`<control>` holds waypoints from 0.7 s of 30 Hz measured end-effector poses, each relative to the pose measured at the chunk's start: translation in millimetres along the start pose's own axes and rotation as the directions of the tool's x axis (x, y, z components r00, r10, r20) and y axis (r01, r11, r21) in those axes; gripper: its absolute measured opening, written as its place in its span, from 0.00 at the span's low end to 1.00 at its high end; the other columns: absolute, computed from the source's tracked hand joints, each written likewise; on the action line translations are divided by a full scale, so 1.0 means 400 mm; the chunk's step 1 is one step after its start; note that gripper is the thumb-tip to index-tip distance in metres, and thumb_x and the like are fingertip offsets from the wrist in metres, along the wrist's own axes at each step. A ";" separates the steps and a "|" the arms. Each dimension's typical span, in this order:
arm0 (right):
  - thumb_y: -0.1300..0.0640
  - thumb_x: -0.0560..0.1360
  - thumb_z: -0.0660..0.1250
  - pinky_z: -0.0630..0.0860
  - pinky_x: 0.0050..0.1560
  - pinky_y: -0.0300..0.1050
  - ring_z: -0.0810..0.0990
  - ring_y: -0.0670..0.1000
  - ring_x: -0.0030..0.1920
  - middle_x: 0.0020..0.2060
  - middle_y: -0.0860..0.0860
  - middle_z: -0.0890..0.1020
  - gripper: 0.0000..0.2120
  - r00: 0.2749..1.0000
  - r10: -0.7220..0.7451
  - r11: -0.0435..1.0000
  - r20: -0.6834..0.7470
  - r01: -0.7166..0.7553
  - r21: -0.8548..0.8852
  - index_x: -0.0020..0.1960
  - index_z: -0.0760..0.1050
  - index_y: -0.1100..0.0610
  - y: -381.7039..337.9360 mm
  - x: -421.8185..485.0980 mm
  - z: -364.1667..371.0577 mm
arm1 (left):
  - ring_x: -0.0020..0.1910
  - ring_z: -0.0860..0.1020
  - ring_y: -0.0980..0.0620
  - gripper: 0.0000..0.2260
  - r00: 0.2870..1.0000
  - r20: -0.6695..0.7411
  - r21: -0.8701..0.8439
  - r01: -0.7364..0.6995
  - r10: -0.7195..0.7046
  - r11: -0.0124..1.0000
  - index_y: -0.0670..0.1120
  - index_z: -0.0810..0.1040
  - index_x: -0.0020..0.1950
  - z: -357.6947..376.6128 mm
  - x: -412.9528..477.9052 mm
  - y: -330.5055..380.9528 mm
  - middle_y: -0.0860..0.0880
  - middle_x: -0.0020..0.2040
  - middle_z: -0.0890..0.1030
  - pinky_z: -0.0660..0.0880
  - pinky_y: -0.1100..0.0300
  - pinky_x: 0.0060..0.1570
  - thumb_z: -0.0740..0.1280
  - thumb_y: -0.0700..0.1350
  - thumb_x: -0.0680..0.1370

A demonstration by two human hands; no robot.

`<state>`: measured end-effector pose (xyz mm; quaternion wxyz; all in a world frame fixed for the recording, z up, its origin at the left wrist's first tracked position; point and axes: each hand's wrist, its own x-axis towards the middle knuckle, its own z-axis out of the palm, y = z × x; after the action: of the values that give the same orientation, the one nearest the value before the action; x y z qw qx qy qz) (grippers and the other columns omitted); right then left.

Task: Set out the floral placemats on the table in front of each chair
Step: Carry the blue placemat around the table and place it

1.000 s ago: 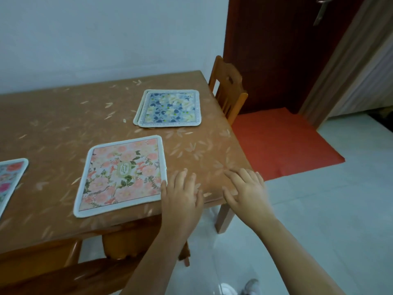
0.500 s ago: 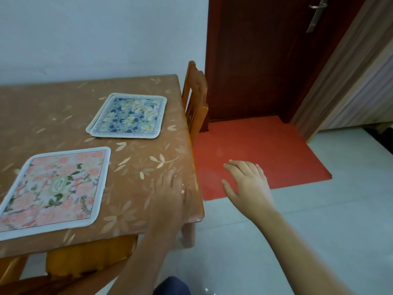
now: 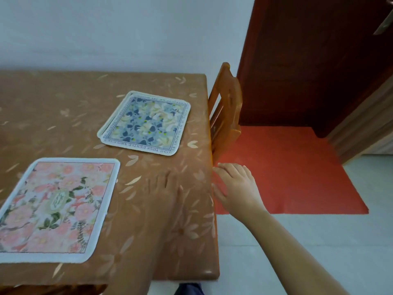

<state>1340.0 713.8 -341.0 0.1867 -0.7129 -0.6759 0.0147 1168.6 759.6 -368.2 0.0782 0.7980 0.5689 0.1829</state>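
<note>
A pink floral placemat lies flat near the front left of the brown table. Farther back, a blue floral placemat rests on top of another mat whose edge shows at its left, in front of the wooden chair at the table's right side. My left hand is blurred, fingers spread over the tablecloth right of the pink mat. Beyond the table's right edge my right hand hovers above the floor, open and empty.
A red floor mat lies before a dark wooden door at the right. Pale tiled floor stretches to the right of the table. A white wall backs the table.
The view has swung toward the table's right end. Both hands have moved forward along the table's right side; the mats have not moved.
</note>
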 end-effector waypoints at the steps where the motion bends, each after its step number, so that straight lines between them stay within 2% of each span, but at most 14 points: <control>1: 0.57 0.69 0.70 0.73 0.55 0.59 0.79 0.60 0.53 0.51 0.56 0.82 0.14 1.000 -0.025 1.000 0.014 0.025 -0.002 0.53 0.77 0.60 -0.003 0.039 0.021 | 0.50 0.78 0.37 0.17 1.000 -0.008 0.008 -0.008 0.008 1.000 0.40 0.76 0.54 0.012 0.028 -0.021 0.39 0.53 0.80 0.75 0.41 0.52 0.55 0.46 0.71; 4: 0.57 0.69 0.70 0.74 0.54 0.58 0.79 0.59 0.52 0.50 0.56 0.82 0.13 0.996 -0.067 0.998 0.064 0.065 0.022 0.53 0.77 0.60 -0.010 0.147 0.081 | 0.50 0.78 0.38 0.14 0.997 -0.033 0.047 -0.062 0.063 0.997 0.41 0.75 0.53 0.055 0.108 -0.085 0.40 0.52 0.80 0.76 0.41 0.51 0.58 0.44 0.71; 7: 0.58 0.69 0.69 0.73 0.55 0.56 0.78 0.60 0.53 0.52 0.56 0.81 0.13 0.992 -0.098 0.994 0.084 0.094 0.053 0.53 0.77 0.59 -0.003 0.228 0.133 | 0.53 0.77 0.38 0.15 0.998 -0.026 0.046 -0.056 0.057 0.997 0.40 0.76 0.53 0.089 0.186 -0.124 0.40 0.53 0.80 0.74 0.40 0.53 0.58 0.46 0.72; 12: 0.58 0.68 0.69 0.72 0.55 0.54 0.77 0.59 0.53 0.52 0.55 0.80 0.15 0.974 -0.162 0.983 0.157 0.145 0.113 0.54 0.76 0.59 -0.001 0.338 0.213 | 0.51 0.79 0.39 0.16 0.997 0.013 0.045 -0.080 0.079 0.996 0.39 0.79 0.49 0.140 0.259 -0.159 0.40 0.49 0.82 0.75 0.39 0.52 0.74 0.45 0.66; 18: 0.59 0.64 0.74 0.77 0.48 0.53 0.81 0.58 0.48 0.47 0.55 0.83 0.16 0.939 -0.265 0.953 0.217 0.221 0.206 0.51 0.78 0.59 0.000 0.450 0.321 | 0.48 0.80 0.42 0.15 0.998 0.060 0.062 -0.038 0.034 0.997 0.40 0.79 0.48 0.199 0.330 -0.218 0.41 0.48 0.82 0.76 0.45 0.50 0.76 0.43 0.65; 21: 0.60 0.61 0.76 0.79 0.46 0.51 0.82 0.57 0.46 0.43 0.55 0.84 0.17 0.913 -0.329 0.938 0.240 0.285 0.199 0.48 0.79 0.60 0.002 0.480 0.372 | 0.50 0.80 0.42 0.15 0.994 0.106 0.031 0.027 -0.030 0.999 0.40 0.78 0.50 0.232 0.349 -0.247 0.41 0.49 0.81 0.75 0.44 0.53 0.75 0.42 0.66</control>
<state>1316.7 936.5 -435.1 0.1494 -0.5715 -0.7953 0.1363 1157.1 931.7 -458.1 0.0991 0.7996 0.5778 0.1303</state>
